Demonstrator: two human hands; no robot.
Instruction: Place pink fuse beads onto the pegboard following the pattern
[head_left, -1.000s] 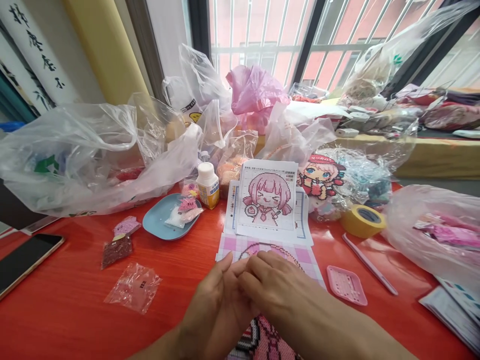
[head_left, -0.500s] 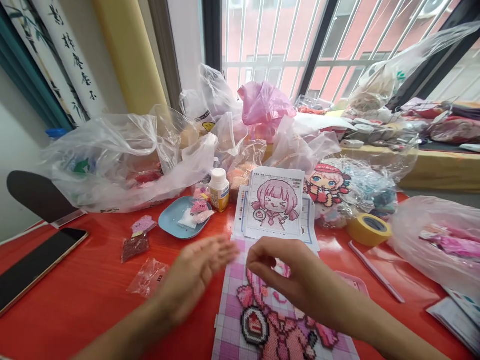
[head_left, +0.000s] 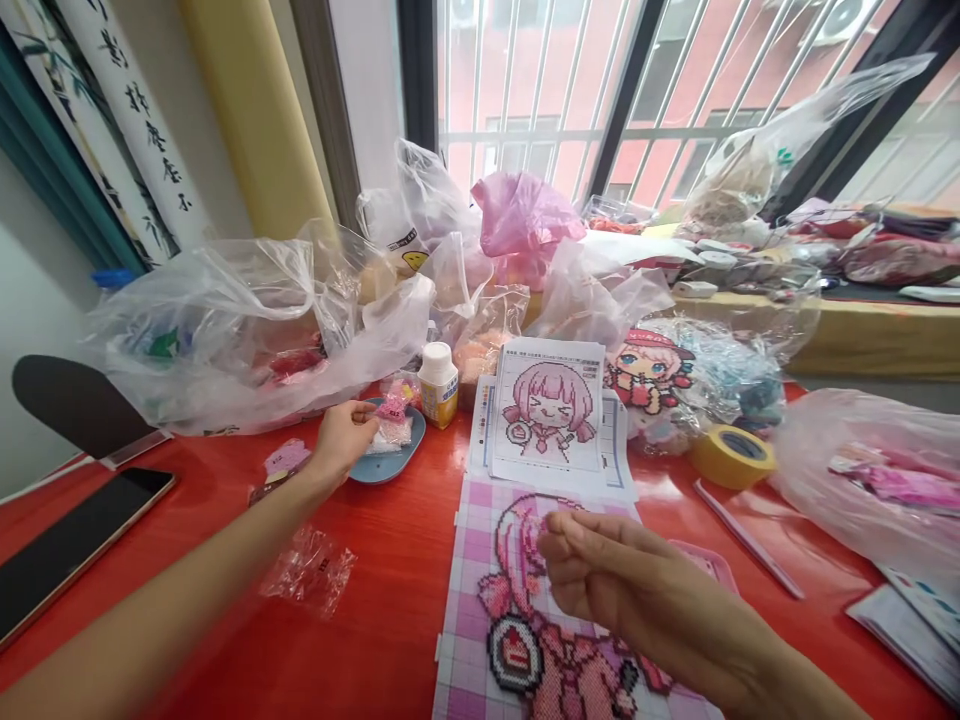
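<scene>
My left hand (head_left: 349, 435) reaches over the small blue plate (head_left: 384, 470), its fingertips closed on the edge of a small bag of pink beads (head_left: 394, 403). Under it on the plate lies a bag of pale beads (head_left: 393, 434). Above the bead pegboard (head_left: 459, 600), my right hand (head_left: 600, 570) is raised with thumb and forefinger pinched together; whether anything is between them cannot be seen. Pink, white and black beads on the board form a pigtailed cartoon figure, partly covered by this hand. A printed pattern sheet (head_left: 551, 405) of a similar figure lies just beyond.
A white bottle (head_left: 438, 385) stands beside the plate. Left of the board are a crumpled clear bag (head_left: 311, 570) and a phone (head_left: 82, 545). Yellow tape (head_left: 731, 457) and a pink stick (head_left: 748, 540) lie to the right. Plastic bags (head_left: 255, 330) crowd the back.
My left hand has moved left and away from me, from beside the board to the plate, and taken hold of the pink bead bag. My right hand has turned, its fingertips now pinched.
</scene>
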